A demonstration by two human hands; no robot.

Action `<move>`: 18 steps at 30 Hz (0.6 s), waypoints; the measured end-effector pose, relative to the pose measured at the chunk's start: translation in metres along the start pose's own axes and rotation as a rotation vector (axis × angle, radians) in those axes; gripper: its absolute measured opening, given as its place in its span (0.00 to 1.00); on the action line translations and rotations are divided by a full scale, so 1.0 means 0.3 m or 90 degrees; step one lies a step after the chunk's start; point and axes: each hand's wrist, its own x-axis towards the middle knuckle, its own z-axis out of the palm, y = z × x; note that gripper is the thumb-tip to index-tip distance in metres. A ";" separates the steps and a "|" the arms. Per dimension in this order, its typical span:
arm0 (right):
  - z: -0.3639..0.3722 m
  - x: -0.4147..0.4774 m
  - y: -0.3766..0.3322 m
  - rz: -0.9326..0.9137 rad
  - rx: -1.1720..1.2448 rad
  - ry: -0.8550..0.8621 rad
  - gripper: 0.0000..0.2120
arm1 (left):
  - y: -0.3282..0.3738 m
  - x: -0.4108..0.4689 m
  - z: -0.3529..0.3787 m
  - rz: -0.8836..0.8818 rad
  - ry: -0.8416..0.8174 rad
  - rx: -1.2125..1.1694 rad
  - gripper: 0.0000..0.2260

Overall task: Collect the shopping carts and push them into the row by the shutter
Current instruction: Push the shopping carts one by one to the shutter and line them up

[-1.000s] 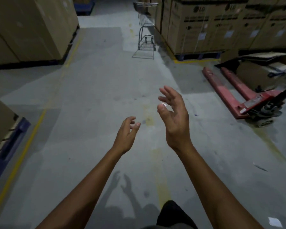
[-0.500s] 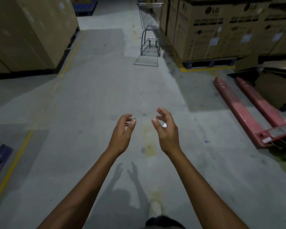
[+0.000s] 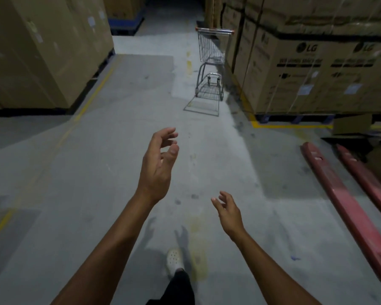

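The cart point(image 3: 212, 62) was silver wire with orange handle ends; boxes point(image 3: 317, 69) brown, pallet jack point(image 3: 348, 208) red, floor point(image 3: 75, 172) grey with yellow lines.

Warehouse aisle, dim light, grey concrete floor point(image 3: 110, 164) with faded yellow lines. One wire shopping cart point(image 3: 212, 64), empty, upright, handle toward the viewer, standing far up the aisle just beside a stack of LG cartons point(image 3: 312, 71) on the right. Plain brown cartons point(image 3: 42, 51) stacked on the left. Red pallet-jack forks point(image 3: 348, 208) lying on the floor at right, well apart from the cart. Left hand point(image 3: 157, 164) raised, fingers loosely curled, holding nothing. Right hand point(image 3: 228, 213) lower, fingers spread, holding nothing. One white perforated shoe point(image 3: 174, 259) on the floor between the forearms, below a dark trouser leg point(image 3: 178, 289).
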 end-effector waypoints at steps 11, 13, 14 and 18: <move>0.017 0.950 -0.724 -0.213 0.090 0.096 0.33 | -0.706 0.926 0.192 -0.182 -0.157 0.153 0.33; -0.025 1.080 -0.861 -0.282 0.118 0.106 0.31 | -0.834 1.043 0.236 -0.204 -0.197 0.201 0.33; -0.045 1.144 -0.916 -0.312 0.132 0.113 0.30 | -0.899 1.096 0.259 -0.216 -0.217 0.221 0.32; -0.117 1.440 -1.052 -0.401 0.174 0.139 0.27 | -1.168 1.322 0.371 -0.286 -0.278 0.258 0.26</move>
